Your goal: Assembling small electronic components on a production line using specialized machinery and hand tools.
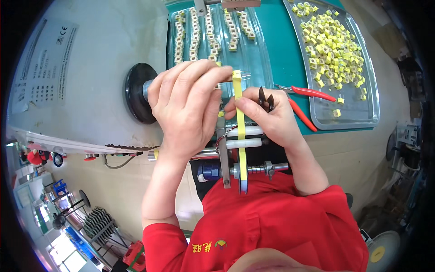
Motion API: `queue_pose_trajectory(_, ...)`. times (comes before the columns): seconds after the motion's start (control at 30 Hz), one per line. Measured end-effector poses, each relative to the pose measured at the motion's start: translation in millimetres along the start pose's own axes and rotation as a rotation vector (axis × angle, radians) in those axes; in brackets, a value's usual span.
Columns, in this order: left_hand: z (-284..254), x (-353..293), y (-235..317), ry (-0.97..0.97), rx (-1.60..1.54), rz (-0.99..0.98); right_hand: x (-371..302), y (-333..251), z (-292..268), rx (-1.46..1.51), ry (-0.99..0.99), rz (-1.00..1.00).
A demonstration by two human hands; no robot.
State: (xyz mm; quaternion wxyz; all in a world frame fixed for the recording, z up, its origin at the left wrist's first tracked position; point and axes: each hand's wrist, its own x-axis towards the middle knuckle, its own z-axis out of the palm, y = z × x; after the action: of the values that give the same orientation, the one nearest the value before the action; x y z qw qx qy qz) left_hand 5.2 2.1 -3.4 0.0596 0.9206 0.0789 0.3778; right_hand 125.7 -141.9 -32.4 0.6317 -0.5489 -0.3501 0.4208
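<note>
A small coil bobbin (236, 75) with thin metal pins sticking out to the right is at the upper end of a strip of yellow tape (241, 129). My left hand (190, 97) is closed, its fingers curled and the index fingertip against the bobbin; the other fingertips are partly hidden. Below the bobbin, my right hand (272, 115) pinches the tape between thumb and fingers. Two short dark blades of a small cutting tool (266, 99) poke out of that same hand. The tape runs down to a roll (244, 185) on a spindle.
Red-handled pliers (312, 94) lie right of my right hand. Beyond them a metal tray (344, 121) holds many yellow-wrapped coils (333, 50). Rows of coils (195, 34) stand on a clear tray (253, 59) ahead. A grey machine (90, 90) with a black knob (140, 93) is at left.
</note>
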Motion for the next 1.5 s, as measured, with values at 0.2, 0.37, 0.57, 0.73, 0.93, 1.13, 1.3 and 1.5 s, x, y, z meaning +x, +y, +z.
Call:
queue_pose_trajectory(0.2,-2.4,7.4,17.1,-0.047,0.013,-0.162,-31.6,-20.0,-35.0,-1.139,0.367,-0.387)
queue_pose_trajectory(0.37,0.8,8.3,17.8,-0.008,0.003,-0.148,-57.5,-13.4,-38.8,-1.531,0.388,-0.159)
queue_pose_trajectory(0.57,2.5,7.4,19.9,0.01,-0.018,-0.172,-51.7,-12.3,-48.5,-1.743,0.181,-0.09)
queue_pose_trajectory(0.73,7.6,-0.4,13.2,0.063,-0.042,-0.172,-52.1,-40.8,-60.4,-1.512,0.079,-0.183)
queue_pose_trajectory(0.93,8.2,0.3,10.5,0.087,0.024,-0.053,-44.4,-56.2,-29.7,-0.863,0.038,-0.182)
queue_pose_trajectory(1.13,14.0,-3.8,3.8,0.197,-0.017,-0.024,-21.2,-41.6,-5.8,-0.968,0.142,-0.235)
queue_pose_trajectory(1.3,13.9,1.2,3.3,0.177,0.015,0.02,-24.1,-36.2,-5.4,-0.935,0.155,-0.226)
queue_pose_trajectory(1.5,9.8,-1.5,-0.9,0.097,-0.047,0.032,-23.2,-35.5,-3.4,-0.827,0.138,-0.134)
